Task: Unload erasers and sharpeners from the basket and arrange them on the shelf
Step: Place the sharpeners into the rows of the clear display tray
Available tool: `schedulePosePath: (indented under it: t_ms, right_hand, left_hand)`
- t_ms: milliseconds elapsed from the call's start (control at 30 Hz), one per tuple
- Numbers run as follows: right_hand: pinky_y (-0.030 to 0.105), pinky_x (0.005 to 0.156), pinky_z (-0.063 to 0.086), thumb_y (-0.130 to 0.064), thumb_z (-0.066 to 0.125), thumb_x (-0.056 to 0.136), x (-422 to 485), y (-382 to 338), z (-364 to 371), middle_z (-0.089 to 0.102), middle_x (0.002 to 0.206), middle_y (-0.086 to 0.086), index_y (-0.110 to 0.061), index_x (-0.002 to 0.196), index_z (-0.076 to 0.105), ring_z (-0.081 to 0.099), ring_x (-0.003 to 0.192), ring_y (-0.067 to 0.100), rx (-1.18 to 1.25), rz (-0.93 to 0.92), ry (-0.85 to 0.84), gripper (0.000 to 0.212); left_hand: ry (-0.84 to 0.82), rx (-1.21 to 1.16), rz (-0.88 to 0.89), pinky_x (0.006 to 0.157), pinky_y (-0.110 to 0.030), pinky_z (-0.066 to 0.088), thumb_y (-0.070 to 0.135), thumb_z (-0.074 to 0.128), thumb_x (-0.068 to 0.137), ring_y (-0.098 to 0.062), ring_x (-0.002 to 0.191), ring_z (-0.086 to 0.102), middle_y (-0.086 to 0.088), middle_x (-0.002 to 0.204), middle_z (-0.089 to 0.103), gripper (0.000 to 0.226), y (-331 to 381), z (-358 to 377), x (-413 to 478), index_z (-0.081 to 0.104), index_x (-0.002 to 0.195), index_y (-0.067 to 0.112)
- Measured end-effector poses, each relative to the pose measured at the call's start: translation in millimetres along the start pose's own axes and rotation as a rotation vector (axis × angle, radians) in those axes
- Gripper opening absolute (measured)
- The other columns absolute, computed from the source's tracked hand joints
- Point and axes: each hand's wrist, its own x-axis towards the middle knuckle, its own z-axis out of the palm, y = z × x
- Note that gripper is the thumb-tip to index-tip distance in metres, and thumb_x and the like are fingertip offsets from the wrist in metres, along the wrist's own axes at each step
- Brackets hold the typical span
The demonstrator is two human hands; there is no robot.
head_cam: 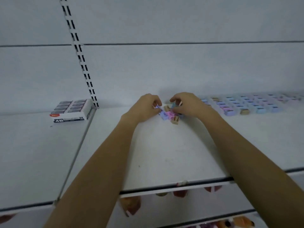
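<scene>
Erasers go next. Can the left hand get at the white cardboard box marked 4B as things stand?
Probably yes, once freed: the left hand pinches a small lilac plastic sharpener, but nothing stands on the white shelf between it and the white cardboard 4B box to its left.

We see a loose pile of small sharpeners (pixel 170 114) mid-shelf towards the far side: lilac, pink, blue and tan, at mixed angles, touching. To the right, sorted sharpeners (pixel 246 105) sit in tidy rows, mostly blue and lilac, a few tan. Far left, an eraser box (pixel 70 111) marked 4B lies flat on the white shelf (pixel 164 153).
</scene>
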Motion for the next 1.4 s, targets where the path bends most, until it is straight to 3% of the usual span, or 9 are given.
schedulePosePath:
  t_ms: [300, 400, 500, 633, 767, 967, 1167, 1267, 1400]
  right_hand:
    - [0.028, 0.083, 0.044, -0.006, 0.059, 0.079, -9, 6, 8, 0.05, 0.101, 0.005, -0.009, 0.118, 0.059, 0.052, 0.084, 0.013, 0.214, -0.109, 0.311, 0.039]
    - [0.027, 0.083, 0.044, -0.002, 0.057, 0.078, -12, 6, 8, 0.052, 0.103, 0.005, -0.008, 0.108, 0.063, 0.05, 0.086, 0.01, 0.235, -0.138, 0.338, 0.032]
    - [0.033, 0.081, 0.044, 0.001, 0.054, 0.078, -14, 7, 10, 0.058, 0.101, 0.008, -0.009, 0.101, 0.062, 0.051, 0.086, 0.012, 0.25, -0.179, 0.324, 0.026]
    - [0.032, 0.08, 0.044, -0.004, 0.055, 0.084, -14, 8, 11, 0.06, 0.098, 0.004, -0.012, 0.101, 0.057, 0.055, 0.088, 0.016, 0.25, -0.169, 0.293, 0.019]
    - [0.02, 0.071, 0.039, -0.003, 0.061, 0.081, -11, 10, 12, 0.049, 0.095, 0.004, -0.007, 0.094, 0.057, 0.046, 0.074, 0.002, 0.254, -0.184, 0.388, 0.014]
    - [0.02, 0.07, 0.036, 0.004, 0.055, 0.083, -14, 14, 10, 0.046, 0.099, 0.008, -0.003, 0.111, 0.056, 0.045, 0.077, 0.012, 0.233, -0.147, 0.538, 0.03]
    - [0.028, 0.074, 0.045, -0.006, 0.06, 0.085, -20, 13, 8, 0.04, 0.095, 0.004, -0.01, 0.113, 0.061, 0.046, 0.07, 0.013, 0.21, -0.101, 0.506, 0.028]
    - [0.024, 0.062, 0.036, -0.021, 0.068, 0.081, -25, 12, 6, 0.04, 0.081, -0.007, -0.012, 0.105, 0.057, 0.04, 0.062, 0.001, 0.186, -0.021, 0.512, 0.028]
    - [0.02, 0.052, 0.03, -0.037, 0.073, 0.075, -38, 13, 2, 0.039, 0.069, -0.015, -0.019, 0.091, 0.044, 0.039, 0.059, 0.001, 0.174, 0.041, 0.514, 0.038]
  left_hand:
    - [0.105, -0.217, -0.04, 0.053, -0.007, 0.036, 0.014, 0.066, 0.083, -0.005, 0.06, 0.048, 0.003, 0.082, 0.054, 0.016, 9, 1, -5, 0.05, 0.085, 0.013]
    - [0.155, -0.189, -0.045, 0.054, -0.01, 0.035, 0.006, 0.063, 0.082, -0.015, 0.065, 0.051, -0.003, 0.088, 0.055, 0.015, 12, 5, -5, 0.05, 0.086, 0.013]
    - [0.211, -0.206, -0.04, 0.058, -0.008, 0.036, 0.008, 0.063, 0.083, -0.007, 0.063, 0.049, -0.003, 0.089, 0.055, 0.009, 14, 9, -5, 0.055, 0.087, 0.007]
    - [0.208, -0.179, 0.032, 0.064, -0.015, 0.04, 0.006, 0.063, 0.083, -0.015, 0.074, 0.052, -0.005, 0.089, 0.051, 0.014, 18, 8, -4, 0.051, 0.085, 0.012]
    - [0.257, -0.165, 0.094, 0.075, -0.013, 0.042, 0.0, 0.059, 0.083, -0.011, 0.083, 0.049, -0.005, 0.097, 0.047, 0.027, 20, 7, 2, 0.057, 0.109, 0.006]
    - [0.267, -0.177, 0.131, 0.074, 0.003, 0.032, -0.008, 0.051, 0.083, -0.01, 0.083, 0.044, -0.005, 0.099, 0.039, 0.04, 20, 13, 11, 0.057, 0.12, 0.004]
    - [0.279, -0.272, 0.121, 0.071, -0.002, 0.041, -0.001, 0.062, 0.082, -0.011, 0.079, 0.05, -0.003, 0.103, 0.037, 0.033, 20, 15, 12, 0.06, 0.114, 0.005]
    - [0.286, -0.333, 0.094, 0.061, -0.001, 0.041, 0.005, 0.07, 0.078, -0.011, 0.069, 0.053, -0.004, 0.1, 0.042, 0.027, 23, 15, 10, 0.058, 0.102, 0.006]
    - [0.306, -0.367, 0.136, 0.058, -0.016, 0.044, 0.018, 0.076, 0.074, -0.015, 0.062, 0.056, -0.007, 0.091, 0.049, 0.034, 24, 15, 5, 0.044, 0.085, 0.012]
